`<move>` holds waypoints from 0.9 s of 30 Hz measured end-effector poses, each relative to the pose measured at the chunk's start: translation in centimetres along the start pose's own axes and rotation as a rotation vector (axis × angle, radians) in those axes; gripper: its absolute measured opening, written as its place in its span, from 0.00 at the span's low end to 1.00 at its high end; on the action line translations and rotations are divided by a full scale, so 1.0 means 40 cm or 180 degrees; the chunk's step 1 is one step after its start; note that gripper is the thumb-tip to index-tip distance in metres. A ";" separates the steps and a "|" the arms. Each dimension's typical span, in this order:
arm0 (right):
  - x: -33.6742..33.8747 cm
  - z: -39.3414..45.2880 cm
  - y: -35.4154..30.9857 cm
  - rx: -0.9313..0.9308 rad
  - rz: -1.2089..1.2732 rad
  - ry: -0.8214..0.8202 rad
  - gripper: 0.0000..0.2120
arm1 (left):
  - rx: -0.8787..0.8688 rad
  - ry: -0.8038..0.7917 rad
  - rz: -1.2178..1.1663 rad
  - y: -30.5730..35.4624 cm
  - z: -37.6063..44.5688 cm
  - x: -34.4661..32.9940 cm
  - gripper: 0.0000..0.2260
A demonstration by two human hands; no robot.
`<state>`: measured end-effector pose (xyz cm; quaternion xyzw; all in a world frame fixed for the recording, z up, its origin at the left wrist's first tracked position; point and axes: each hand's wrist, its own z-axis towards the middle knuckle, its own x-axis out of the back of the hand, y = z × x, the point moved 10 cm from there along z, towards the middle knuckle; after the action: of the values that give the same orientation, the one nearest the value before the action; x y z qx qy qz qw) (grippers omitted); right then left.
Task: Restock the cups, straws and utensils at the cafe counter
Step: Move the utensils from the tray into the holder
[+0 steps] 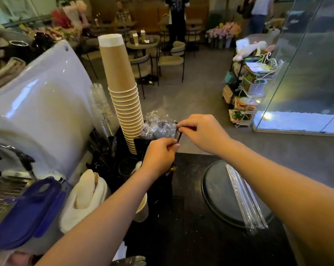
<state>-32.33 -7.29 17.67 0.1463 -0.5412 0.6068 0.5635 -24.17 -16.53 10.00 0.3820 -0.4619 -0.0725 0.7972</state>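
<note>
A tall stack of brown paper cups (122,89) stands upside down in a black organizer (154,187) at the counter's far edge. Beside it, wrapped black utensils (158,127) stand in a compartment, their clear wrappers sticking up. My left hand (159,156) and my right hand (198,131) both pinch one thin black utensil (179,136) just right of those wrappers, the right hand at its top end, the left at its lower end. Several clear-wrapped straws (244,198) lie across a round dark tray (216,191) on the counter to the right.
A white espresso machine (41,104) fills the left side, with clear cups (100,108) stacked beside it. A blue lid (27,214) and a white container (85,196) sit at lower left. The black counter (191,237) ends just past the organizer; cafe seating lies beyond.
</note>
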 end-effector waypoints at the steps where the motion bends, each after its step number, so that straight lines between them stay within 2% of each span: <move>1: -0.012 0.008 -0.020 0.0093 -0.0043 -0.0030 0.09 | 0.0056 -0.0015 -0.0040 -0.017 0.004 0.008 0.09; 5: -0.113 0.032 -0.075 0.0317 -0.0287 -0.0398 0.09 | 0.0324 -0.0093 -0.0015 -0.098 0.007 0.027 0.09; 10: -0.228 0.041 -0.076 0.0286 -0.0626 -0.0757 0.11 | 0.0395 -0.0298 0.0078 -0.170 0.003 0.000 0.04; 14: -0.303 0.035 -0.058 0.0257 -0.1000 -0.1092 0.10 | 0.0482 -0.0365 0.0189 -0.216 0.001 -0.031 0.07; 19: -0.359 0.027 -0.016 0.0046 -0.1064 -0.1358 0.12 | 0.0540 -0.0551 0.0247 -0.254 0.001 -0.067 0.07; 27: -0.412 0.014 0.040 -0.0389 -0.0730 -0.1455 0.13 | 0.0723 -0.0581 0.0591 -0.290 -0.004 -0.079 0.07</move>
<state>-28.62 -16.04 4.12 0.3057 -0.6700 0.4563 0.4995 -23.05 -23.05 -0.02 0.4171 -0.5710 0.0197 0.7069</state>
